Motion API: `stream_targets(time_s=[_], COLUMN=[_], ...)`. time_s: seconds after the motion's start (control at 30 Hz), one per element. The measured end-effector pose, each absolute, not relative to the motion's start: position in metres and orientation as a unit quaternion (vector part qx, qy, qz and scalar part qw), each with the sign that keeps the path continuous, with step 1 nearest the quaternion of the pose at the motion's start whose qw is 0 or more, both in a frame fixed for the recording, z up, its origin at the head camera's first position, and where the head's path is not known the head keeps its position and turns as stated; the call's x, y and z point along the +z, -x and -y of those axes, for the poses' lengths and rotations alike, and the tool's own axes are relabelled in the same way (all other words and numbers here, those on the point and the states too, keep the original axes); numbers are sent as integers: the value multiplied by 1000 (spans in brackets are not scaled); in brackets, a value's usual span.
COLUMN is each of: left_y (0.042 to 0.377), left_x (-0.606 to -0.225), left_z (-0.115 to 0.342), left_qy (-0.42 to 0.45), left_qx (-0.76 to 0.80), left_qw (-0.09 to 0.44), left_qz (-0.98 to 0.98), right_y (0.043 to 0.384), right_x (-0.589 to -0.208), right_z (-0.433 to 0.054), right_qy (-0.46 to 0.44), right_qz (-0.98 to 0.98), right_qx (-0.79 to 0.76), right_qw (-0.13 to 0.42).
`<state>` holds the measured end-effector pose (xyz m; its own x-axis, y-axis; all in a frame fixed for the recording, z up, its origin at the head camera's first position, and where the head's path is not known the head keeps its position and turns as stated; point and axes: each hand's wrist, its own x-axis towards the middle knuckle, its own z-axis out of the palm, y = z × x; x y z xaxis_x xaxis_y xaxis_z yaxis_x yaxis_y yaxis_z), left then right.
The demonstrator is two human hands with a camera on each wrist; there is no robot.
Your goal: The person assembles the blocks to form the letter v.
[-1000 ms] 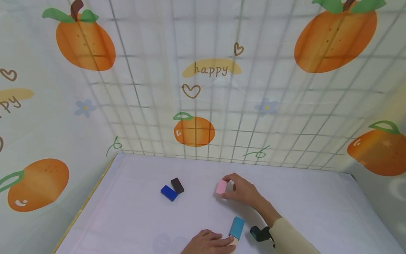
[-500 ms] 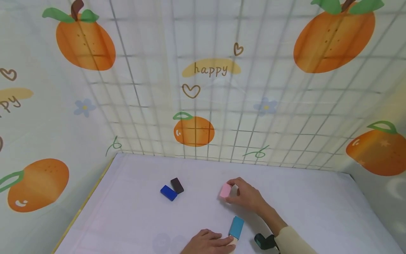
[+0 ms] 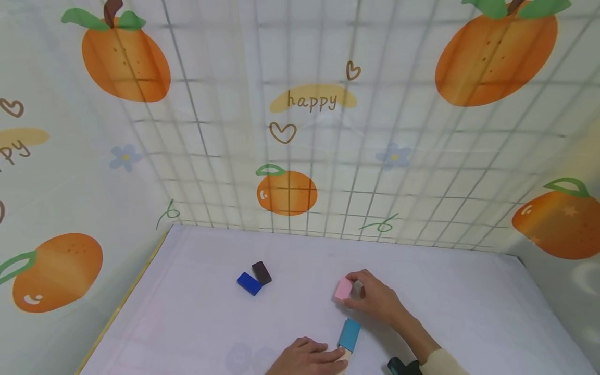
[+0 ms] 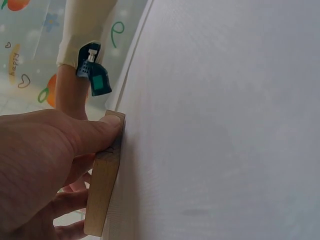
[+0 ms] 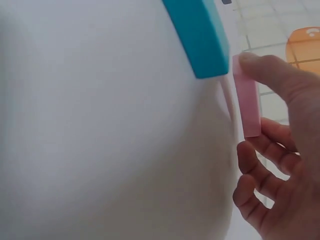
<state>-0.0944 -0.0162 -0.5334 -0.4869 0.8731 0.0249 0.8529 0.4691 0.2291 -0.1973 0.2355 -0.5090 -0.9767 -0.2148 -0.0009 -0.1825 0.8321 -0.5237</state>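
Observation:
Between thumb and fingers my right hand point(image 3: 377, 299) pinches a pink block point(image 3: 343, 289), just beyond the teal block in the head view. The right wrist view shows the pink block point(image 5: 247, 100) standing narrow beneath the thumb. A teal block point(image 3: 349, 334) lies on the table, end to end with a pale wooden block point(image 3: 345, 356). My left hand point(image 3: 307, 358) holds that wooden block, partly covering it. From the left wrist, the wooden block point(image 4: 104, 187) sits between the thumb and the fingers behind it.
A dark blue block point(image 3: 249, 284) and a black block point(image 3: 261, 273) lie touching, farther left on the white table point(image 3: 197, 323). Walls of printed fabric point(image 3: 225, 156) border the table at the back and sides. A dark camera point(image 3: 404, 366) is strapped at the right wrist.
My right hand has brought the pink block rightward and nearer to me, closer to the teal block. The left hand and the other blocks stay where they were.

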Motion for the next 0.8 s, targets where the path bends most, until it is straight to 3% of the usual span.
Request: stream_targets(time_s=[0.23,0.8], left_y=[94,93], left_x=[-532,-531], left_z=[16,17], left_qy=[-497,-502], left_qx=[104,112], left_qw=[69,55], left_qz=[-859,-856], right_y=[190,173], right_x=[-512,-513], right_z=[-241,-255], right_qy=[102,95], right_qz=[-959,-959], right_qx=[-262,-263], right_qw=[30,35])
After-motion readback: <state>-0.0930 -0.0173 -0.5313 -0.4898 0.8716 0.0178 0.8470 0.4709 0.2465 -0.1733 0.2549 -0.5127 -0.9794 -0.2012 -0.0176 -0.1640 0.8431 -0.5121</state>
